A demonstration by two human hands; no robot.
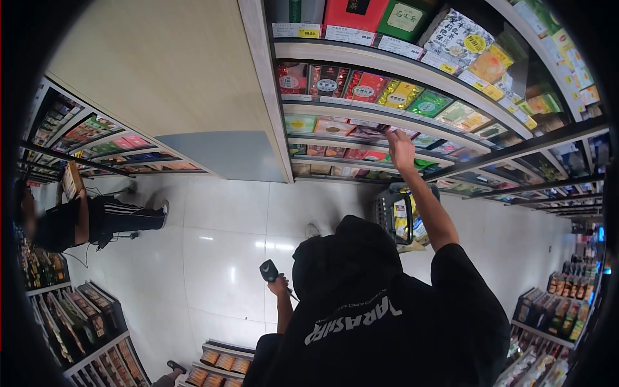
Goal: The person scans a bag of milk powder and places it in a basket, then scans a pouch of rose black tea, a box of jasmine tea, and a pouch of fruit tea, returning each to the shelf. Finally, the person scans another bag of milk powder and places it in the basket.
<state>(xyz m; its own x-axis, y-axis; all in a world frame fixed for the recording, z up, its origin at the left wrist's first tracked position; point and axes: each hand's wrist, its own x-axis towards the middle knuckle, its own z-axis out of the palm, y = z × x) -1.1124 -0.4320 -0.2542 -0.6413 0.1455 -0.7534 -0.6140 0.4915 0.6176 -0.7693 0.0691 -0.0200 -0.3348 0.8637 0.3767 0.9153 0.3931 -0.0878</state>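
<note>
My right hand reaches up to a shelf of boxed and packed goods, its fingers closed on the edge of a dark flat packet. The packet lies tilted at the front of the shelf, beside a light-coloured box. Low on the left, my left hand is wrapped round a black handheld object with a pale mark on it. A dark basket holding yellow packages stands below my right forearm.
Shelves of red, green and yellow boxes curve along the upper right. A wooden panel borders them. Another person stands at the far left with a box in hand. Display racks line the bottom, and pale tiles cover the floor.
</note>
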